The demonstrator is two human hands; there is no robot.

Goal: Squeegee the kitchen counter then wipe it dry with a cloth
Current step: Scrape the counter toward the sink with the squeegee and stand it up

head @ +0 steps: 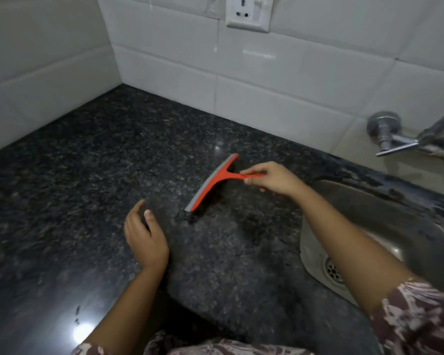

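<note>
Right hand [272, 179] closed around the handle of a red squeegee [212, 183], grey blade edge down on the dark granite counter [87, 162], left hand [145, 235] open and empty just above the counter, steel sink [369, 208] at right.

A home kitchen is shown: a dark speckled granite worktop [113, 162] is set beside a steel sink [385, 226], backed by white wall tiles [280, 80], a wall tap [392, 139] and a socket [249, 12].

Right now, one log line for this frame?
phase: squeegee | right hand: shut on squeegee, blade on counter | left hand: open, free
</note>
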